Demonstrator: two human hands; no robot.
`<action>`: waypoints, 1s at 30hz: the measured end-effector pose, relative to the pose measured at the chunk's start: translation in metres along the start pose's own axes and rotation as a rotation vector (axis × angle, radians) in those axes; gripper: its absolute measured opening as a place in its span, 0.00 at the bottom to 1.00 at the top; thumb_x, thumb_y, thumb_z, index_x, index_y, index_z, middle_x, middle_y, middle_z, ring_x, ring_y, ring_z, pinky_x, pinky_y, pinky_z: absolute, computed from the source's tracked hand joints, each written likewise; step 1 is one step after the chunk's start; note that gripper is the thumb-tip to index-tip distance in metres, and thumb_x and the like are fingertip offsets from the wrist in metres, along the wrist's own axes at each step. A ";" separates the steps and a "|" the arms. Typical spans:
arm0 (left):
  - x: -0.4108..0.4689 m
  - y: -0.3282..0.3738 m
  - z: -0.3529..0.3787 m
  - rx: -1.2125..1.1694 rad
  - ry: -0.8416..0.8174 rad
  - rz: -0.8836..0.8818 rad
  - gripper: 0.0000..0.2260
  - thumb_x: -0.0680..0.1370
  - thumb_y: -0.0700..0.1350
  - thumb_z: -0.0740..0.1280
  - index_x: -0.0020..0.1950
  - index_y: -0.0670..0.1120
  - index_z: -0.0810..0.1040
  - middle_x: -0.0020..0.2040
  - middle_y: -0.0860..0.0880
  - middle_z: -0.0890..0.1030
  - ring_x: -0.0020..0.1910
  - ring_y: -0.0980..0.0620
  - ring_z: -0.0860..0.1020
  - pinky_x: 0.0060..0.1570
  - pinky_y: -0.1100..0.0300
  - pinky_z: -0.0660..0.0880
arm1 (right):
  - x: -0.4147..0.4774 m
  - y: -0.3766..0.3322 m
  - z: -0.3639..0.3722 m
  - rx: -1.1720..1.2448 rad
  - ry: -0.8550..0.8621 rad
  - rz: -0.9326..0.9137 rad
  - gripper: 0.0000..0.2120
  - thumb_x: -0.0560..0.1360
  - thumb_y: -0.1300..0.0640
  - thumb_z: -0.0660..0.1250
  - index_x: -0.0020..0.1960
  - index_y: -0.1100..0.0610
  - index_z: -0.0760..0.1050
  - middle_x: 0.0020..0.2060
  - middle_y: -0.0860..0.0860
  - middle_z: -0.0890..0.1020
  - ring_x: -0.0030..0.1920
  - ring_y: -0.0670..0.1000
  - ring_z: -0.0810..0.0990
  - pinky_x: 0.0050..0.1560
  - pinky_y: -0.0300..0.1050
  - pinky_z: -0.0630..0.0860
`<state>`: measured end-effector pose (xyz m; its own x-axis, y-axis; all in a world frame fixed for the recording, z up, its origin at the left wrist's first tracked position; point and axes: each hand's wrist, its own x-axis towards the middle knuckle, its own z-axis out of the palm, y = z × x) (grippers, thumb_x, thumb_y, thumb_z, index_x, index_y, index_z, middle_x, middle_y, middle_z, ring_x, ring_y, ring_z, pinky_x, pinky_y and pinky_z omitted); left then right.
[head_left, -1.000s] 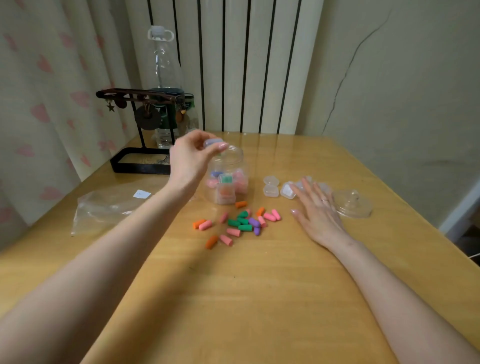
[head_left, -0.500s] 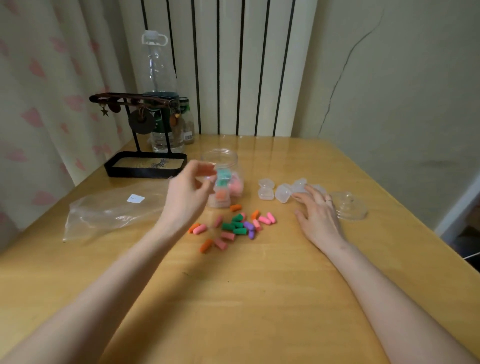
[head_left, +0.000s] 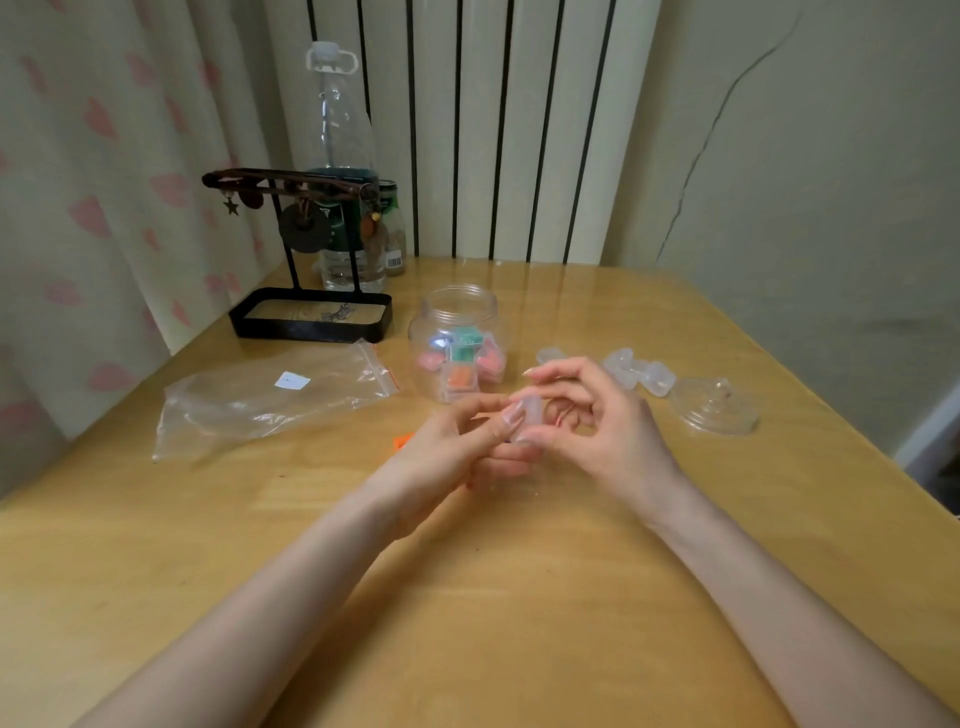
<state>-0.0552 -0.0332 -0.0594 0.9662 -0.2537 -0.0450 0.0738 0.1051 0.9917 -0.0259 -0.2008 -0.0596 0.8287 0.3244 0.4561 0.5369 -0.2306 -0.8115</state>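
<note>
Take the counter (head_left: 467, 597) as a clock face with the person at 6. Both hands meet just short of its centre, lifted a little off the wood. The left hand (head_left: 457, 452) pinches a small clear case (head_left: 525, 410) between thumb and fingertips. The right hand (head_left: 613, 431), fingers curled, grips the same case from the 3 o'clock side, so neither hand is free. Fingers cover most of the case, and I cannot tell whether it is snapped closed.

The likeliest slip is in this grip. The case looks small, smooth and stiff, so prying or pressing its lid with fingertips could make it spring out of the pinch and skip across the counter.

An orange earplug (head_left: 401, 441) shows at 9 o'clock of the left hand. A dropped wrist could nudge it, and being round it would probably roll.

Further off, an open jar (head_left: 460, 299) with coloured boxes inside stands at 12 o'clock, near the knuckles. A sudden forward jerk could knock it over and spill the boxes.

A cluster of empty cases (head_left: 636, 370) lies at 1 o'clock. Beyond them at 2 o'clock the jar lid (head_left: 714, 410) sits near the counter's right edge, where a sideways sweep of the right hand could push it off.
</note>
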 end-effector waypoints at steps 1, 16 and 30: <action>0.000 0.001 -0.002 -0.033 -0.029 -0.004 0.21 0.73 0.49 0.66 0.62 0.39 0.74 0.47 0.44 0.83 0.38 0.53 0.82 0.31 0.70 0.70 | -0.002 -0.003 0.003 -0.104 -0.018 -0.053 0.19 0.63 0.54 0.77 0.51 0.44 0.74 0.47 0.48 0.83 0.41 0.47 0.79 0.42 0.38 0.73; -0.005 0.008 -0.004 -0.210 -0.189 0.040 0.14 0.74 0.42 0.64 0.58 0.39 0.74 0.47 0.44 0.84 0.46 0.52 0.83 0.45 0.60 0.80 | -0.005 -0.006 0.005 -0.207 -0.030 -0.189 0.17 0.66 0.56 0.73 0.54 0.57 0.77 0.52 0.49 0.79 0.51 0.46 0.79 0.48 0.39 0.78; -0.005 0.008 -0.009 0.021 -0.133 0.113 0.23 0.73 0.50 0.69 0.57 0.33 0.75 0.49 0.41 0.83 0.39 0.50 0.83 0.33 0.64 0.73 | -0.003 -0.013 -0.002 -0.150 -0.105 -0.212 0.26 0.63 0.59 0.79 0.58 0.49 0.76 0.50 0.47 0.81 0.48 0.46 0.81 0.46 0.43 0.81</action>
<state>-0.0567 -0.0225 -0.0521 0.9270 -0.3662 0.0815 -0.0398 0.1199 0.9920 -0.0353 -0.2007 -0.0492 0.6786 0.4718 0.5630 0.7204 -0.2783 -0.6352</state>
